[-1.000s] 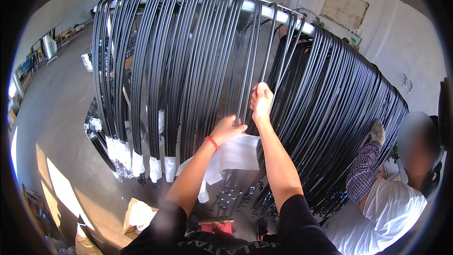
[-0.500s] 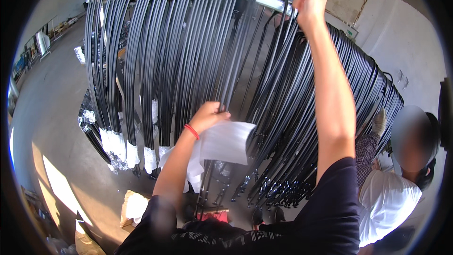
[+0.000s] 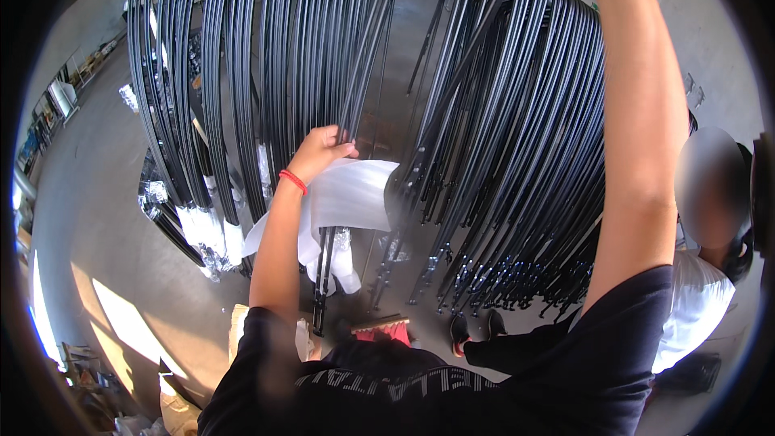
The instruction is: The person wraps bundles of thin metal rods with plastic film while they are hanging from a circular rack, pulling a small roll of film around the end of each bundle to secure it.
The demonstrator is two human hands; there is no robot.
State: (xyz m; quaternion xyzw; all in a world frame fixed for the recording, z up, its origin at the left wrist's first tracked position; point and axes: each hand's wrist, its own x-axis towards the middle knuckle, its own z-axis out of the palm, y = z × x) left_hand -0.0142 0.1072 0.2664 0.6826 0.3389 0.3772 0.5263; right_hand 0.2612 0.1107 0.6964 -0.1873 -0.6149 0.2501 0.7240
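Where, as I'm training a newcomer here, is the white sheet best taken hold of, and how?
Probably pinch the white sheet by its right edge, coming from the right: that edge spreads out thin, away from the left hand, which is curled round black rods at the sheet's upper left.

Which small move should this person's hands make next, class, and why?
Probably lower the right hand, out of view above, to the free right edge of the white sheet: the left hand is holding black rods, and that edge flares loose beside them.
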